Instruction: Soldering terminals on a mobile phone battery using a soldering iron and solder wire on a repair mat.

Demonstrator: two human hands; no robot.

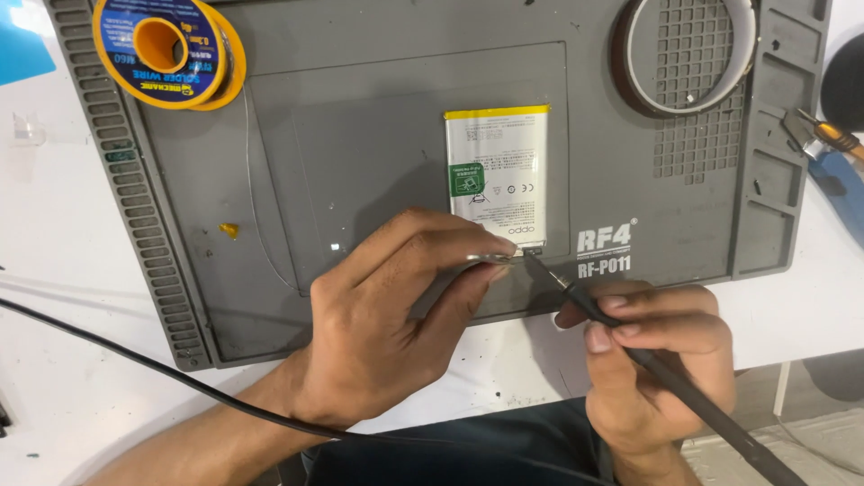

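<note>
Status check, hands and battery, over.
Left hand pinching tweezers at battery bottom edge. Right hand gripping soldering iron, tip at the same spot. Nothing blocking.

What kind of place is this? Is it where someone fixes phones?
Probably yes, an electronics repair bench. A grey work mat holds a flat phone battery and a solder wire spool, and the right hand holds a soldering iron.

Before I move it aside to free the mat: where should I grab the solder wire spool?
Probably take the solder wire spool by its yellow rim, fingers pinching opposite edges from above. It lies flat on the grey mat at the far left corner, so the rim is exposed; a loose wire strand trails from it, so lift gently.
</note>
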